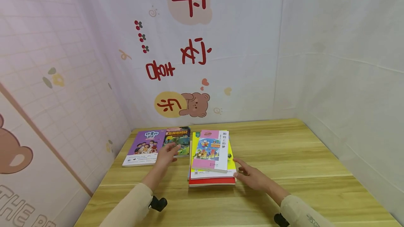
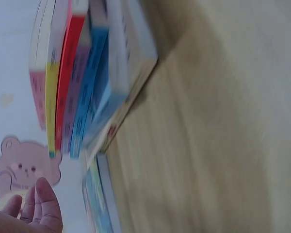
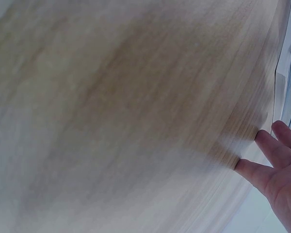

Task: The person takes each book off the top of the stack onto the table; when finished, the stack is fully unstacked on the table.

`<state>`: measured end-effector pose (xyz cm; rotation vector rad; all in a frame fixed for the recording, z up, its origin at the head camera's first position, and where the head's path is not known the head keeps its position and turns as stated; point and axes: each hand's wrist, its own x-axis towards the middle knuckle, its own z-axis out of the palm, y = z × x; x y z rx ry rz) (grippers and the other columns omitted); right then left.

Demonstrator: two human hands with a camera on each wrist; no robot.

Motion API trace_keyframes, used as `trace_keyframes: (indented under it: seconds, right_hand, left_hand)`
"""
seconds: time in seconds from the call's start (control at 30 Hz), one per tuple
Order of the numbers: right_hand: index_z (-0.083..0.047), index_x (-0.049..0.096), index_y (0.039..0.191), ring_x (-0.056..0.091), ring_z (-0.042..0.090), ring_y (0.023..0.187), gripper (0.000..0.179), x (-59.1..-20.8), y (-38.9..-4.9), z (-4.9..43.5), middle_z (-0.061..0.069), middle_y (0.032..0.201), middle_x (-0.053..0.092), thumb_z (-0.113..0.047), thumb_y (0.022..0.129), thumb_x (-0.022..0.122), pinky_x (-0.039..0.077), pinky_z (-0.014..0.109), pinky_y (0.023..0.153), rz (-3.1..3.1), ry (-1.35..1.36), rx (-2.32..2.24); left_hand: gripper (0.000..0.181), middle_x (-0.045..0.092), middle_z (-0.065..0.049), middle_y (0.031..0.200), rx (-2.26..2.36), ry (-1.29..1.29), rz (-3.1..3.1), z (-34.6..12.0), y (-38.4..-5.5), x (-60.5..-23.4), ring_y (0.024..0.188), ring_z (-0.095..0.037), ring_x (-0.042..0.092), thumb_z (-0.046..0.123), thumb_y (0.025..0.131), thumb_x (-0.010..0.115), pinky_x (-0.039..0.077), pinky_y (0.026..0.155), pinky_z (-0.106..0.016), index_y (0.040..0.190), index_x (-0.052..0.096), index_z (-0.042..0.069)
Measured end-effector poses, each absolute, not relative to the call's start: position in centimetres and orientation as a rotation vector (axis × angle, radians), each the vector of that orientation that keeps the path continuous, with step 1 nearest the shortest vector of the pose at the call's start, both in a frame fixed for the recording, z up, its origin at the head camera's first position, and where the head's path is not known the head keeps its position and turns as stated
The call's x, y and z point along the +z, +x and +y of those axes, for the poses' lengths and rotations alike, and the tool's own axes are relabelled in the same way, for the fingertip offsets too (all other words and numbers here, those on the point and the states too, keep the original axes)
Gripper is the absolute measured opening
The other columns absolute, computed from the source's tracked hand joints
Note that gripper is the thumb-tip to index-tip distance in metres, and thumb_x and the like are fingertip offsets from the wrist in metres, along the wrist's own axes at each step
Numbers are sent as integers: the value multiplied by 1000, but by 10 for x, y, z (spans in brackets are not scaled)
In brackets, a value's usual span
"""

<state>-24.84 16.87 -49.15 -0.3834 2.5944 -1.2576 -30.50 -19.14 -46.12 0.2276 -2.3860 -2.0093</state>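
A stack of books stands mid-table in the head view, topped by a pink and white book (image 1: pixel 210 151) over a yellow one (image 1: pixel 231 162), with a red one (image 1: pixel 212 182) lower down. My right hand (image 1: pixel 252 178) is at the stack's right side, fingers spread. In the right wrist view its fingertips (image 3: pixel 247 167) meet the table close to the book edges. My left hand (image 1: pixel 165 158) is left of the stack, in front of a green-covered book (image 1: pixel 181 141), fingers loosely bent and holding nothing. Seen from the left wrist, that hand (image 2: pixel 39 213) is apart from the stacked spines (image 2: pixel 70 97).
A purple book (image 1: pixel 146 144) lies flat at the table's back left, beside the green-covered one. The wooden table (image 1: pixel 268 143) meets a printed cloth wall (image 1: pixel 240 62) at the back, with further cloth walls on the left and right.
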Motion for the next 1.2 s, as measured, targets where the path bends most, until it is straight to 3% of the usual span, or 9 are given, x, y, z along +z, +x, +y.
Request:
trace_keyframes:
  seconds: [0.17,0.53,0.77,1.03,1.2]
  right_hand:
    - [-25,37,153,51,41,126,61,-493,-249,169,24,135,54,-41,99,60,43,59,99,2596,-385,-1263]
    - [-24,37,153,51,43,126,61,-498,-245,166,26,135,54,-41,99,60,42,61,99,2609,-386,-1263]
    - [-24,36,153,50,43,126,62,-502,-242,162,25,137,53,-42,99,59,42,61,99,2606,-382,-1267]
    - [-25,36,153,50,43,126,62,-505,-240,160,25,137,53,-43,99,59,42,62,98,2621,-386,-1257]
    - [-26,35,153,50,43,126,62,-508,-240,160,25,137,53,-43,99,59,42,61,99,2634,-390,-1255]
  left_hand:
    - [64,55,-23,131,-2036,210,-2410,-177,-294,-465,117,-38,55,38,97,64,53,91,-48,143,46,-3]
    - [64,57,-20,123,-2044,167,-2477,-157,-279,-479,111,-33,57,33,98,63,54,89,-47,144,41,-6]
    - [69,58,-19,118,-2062,183,-2440,-151,-275,-495,96,-24,60,30,93,71,57,77,-37,143,43,-8]
    - [76,57,-18,125,-1981,192,-2495,-146,-272,-500,106,-27,55,35,88,77,52,91,-41,144,45,-5]
    - [75,56,-17,122,-1966,117,-2504,-143,-271,-506,102,-27,55,31,85,80,52,86,-36,142,48,-4]
